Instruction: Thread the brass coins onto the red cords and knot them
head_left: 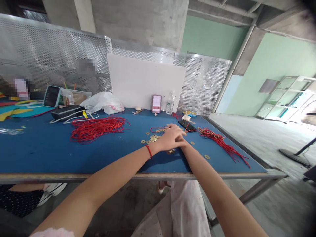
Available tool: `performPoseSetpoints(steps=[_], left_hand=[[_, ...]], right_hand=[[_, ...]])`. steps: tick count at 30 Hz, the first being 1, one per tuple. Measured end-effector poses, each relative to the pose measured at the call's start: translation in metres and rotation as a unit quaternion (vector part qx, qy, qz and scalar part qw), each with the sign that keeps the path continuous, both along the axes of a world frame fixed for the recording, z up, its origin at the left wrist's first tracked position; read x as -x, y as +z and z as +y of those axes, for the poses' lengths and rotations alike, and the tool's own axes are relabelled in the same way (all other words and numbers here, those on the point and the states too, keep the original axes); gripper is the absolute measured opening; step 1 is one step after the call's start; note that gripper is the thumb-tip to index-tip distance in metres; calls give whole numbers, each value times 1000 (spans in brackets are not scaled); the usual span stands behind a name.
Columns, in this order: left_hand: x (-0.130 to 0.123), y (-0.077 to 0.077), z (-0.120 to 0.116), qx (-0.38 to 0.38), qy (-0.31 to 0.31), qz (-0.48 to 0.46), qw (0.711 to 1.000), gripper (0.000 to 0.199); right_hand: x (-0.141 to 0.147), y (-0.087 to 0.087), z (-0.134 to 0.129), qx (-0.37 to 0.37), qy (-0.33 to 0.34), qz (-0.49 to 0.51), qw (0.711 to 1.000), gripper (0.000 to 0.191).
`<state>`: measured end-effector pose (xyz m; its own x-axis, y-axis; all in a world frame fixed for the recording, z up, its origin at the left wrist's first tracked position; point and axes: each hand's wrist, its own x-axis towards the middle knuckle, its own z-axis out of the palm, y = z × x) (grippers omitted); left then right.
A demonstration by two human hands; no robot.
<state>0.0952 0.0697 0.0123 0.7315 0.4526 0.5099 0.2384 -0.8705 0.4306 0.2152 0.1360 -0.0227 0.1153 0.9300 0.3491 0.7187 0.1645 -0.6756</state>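
Note:
My left hand [170, 137] lies over my right hand [181, 141] at the middle of the blue table [118, 158]. The left fingers overlap the right hand, and what either hand holds, if anything, is hidden. Round brass coins with holes [153, 139] are piled beside the left hand; a few lie partly under it. Single coins [207, 157] rest to the right of the right forearm. A red cord [158, 128] curves behind the hands, and its other part runs over a black phone [187, 126].
Red cords [98, 128] are heaped at left, with knotted ones [222, 143] at right. Behind stand a water bottle [170, 104], an upright phone [156, 103] and a white board [145, 80]. A plastic bag [105, 102] and a black box [67, 112] sit back left.

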Motion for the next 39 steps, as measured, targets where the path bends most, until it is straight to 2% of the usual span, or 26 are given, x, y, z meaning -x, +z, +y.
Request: performPoseSetpoints(steps=[2, 3, 6, 9, 12, 16, 20, 27, 33, 39], left_hand=[[-6, -3, -11, -4, -106, 65, 992, 37], [-8, -4, -15, -5, -140, 85, 986, 41], [-10, -3, -29, -14, -194, 105, 975, 55], [-14, -2, -44, -29, -250, 90, 964, 74], [-20, -1, -52, -18, -289, 67, 955, 76], [-19, 2, -42, 44, -305, 64, 949, 60], [-12, 7, -30, 108, -295, 58, 948, 43], [-18, 13, -46, 99, -342, 92, 930, 57], [-11, 15, -43, 151, -328, 58, 931, 46], [-18, 10, -49, 65, -355, 96, 927, 64]], right_hand=[[0, 1, 2, 23, -14, -19, 999, 22], [0, 1, 2, 32, -20, -36, 999, 22], [0, 1, 0, 30, -30, -69, 997, 23], [-1, -1, -2, 14, -22, -42, 999, 25], [-4, -2, -1, 10, -19, -7, 1000, 25], [-6, -4, 3, 2, -13, 19, 1000, 25], [-7, -4, 4, 2, 3, 30, 1000, 24], [-3, 1, -3, 7, -30, 12, 999, 27], [-2, 3, -5, 8, -28, 16, 999, 25], [-2, 2, -6, 1, -33, 8, 999, 26]])
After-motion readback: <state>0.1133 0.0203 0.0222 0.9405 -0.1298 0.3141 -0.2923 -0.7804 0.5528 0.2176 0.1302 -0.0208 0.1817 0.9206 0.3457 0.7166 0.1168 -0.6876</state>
